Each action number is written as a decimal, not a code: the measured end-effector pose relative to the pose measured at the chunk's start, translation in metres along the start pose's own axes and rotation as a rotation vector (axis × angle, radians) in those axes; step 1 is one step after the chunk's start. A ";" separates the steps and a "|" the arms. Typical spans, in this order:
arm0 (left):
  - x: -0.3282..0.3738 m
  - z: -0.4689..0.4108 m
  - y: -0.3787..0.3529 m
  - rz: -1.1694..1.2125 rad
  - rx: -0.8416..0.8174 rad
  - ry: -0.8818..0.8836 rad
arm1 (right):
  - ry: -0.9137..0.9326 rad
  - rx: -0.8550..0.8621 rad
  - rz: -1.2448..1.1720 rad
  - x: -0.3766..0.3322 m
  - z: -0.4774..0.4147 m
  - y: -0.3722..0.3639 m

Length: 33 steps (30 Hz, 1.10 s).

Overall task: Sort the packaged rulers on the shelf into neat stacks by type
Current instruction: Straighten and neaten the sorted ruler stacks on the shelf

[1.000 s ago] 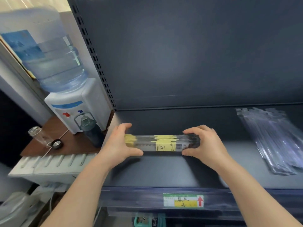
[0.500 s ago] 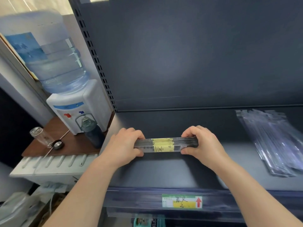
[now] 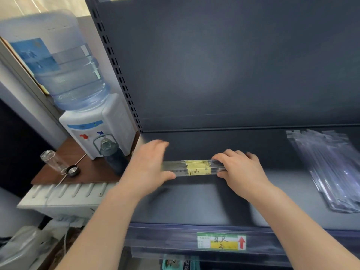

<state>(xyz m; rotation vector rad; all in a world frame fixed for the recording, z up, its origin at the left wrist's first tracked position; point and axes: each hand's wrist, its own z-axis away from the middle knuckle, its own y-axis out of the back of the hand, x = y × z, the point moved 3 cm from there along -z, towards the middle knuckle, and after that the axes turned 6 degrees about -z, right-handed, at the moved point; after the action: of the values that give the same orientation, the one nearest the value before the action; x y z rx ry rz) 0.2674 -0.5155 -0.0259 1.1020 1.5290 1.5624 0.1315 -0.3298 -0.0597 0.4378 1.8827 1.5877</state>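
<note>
A bundle of clear packaged rulers with yellow labels (image 3: 196, 168) lies crosswise on the dark shelf (image 3: 194, 207), left of centre. My right hand (image 3: 240, 169) grips its right end, fingers curled over the top and thumb at the front. My left hand (image 3: 148, 168) is at the left end, motion-blurred, its fingers stretched out over the bundle and its thumb along the front edge. That hand hides the bundle's left end. A second, loose pile of clear packaged rulers (image 3: 331, 170) lies fanned out at the shelf's right side.
The shelf's back panel stands close behind the bundle. A price tag with a red arrow (image 3: 221, 241) sits on the front rail. Left of the shelf upright, a water dispenser (image 3: 97, 129), a dark bottle (image 3: 113, 158) and a glass (image 3: 52, 160) stand on a brown side table.
My left hand has loosened from a closed grip on the bundle's left end to stretched fingers. The bundle has stayed in about the same spot, and my right hand still grips it.
</note>
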 end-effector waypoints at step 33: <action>0.017 0.008 -0.014 -0.086 -0.023 -0.094 | -0.124 0.215 -0.658 0.008 0.021 -0.008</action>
<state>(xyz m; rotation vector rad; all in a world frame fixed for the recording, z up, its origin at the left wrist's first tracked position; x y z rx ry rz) 0.2664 -0.4951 -0.0386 1.0671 1.4728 1.4467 0.1402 -0.3102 -0.0708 -0.0111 1.8466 0.9106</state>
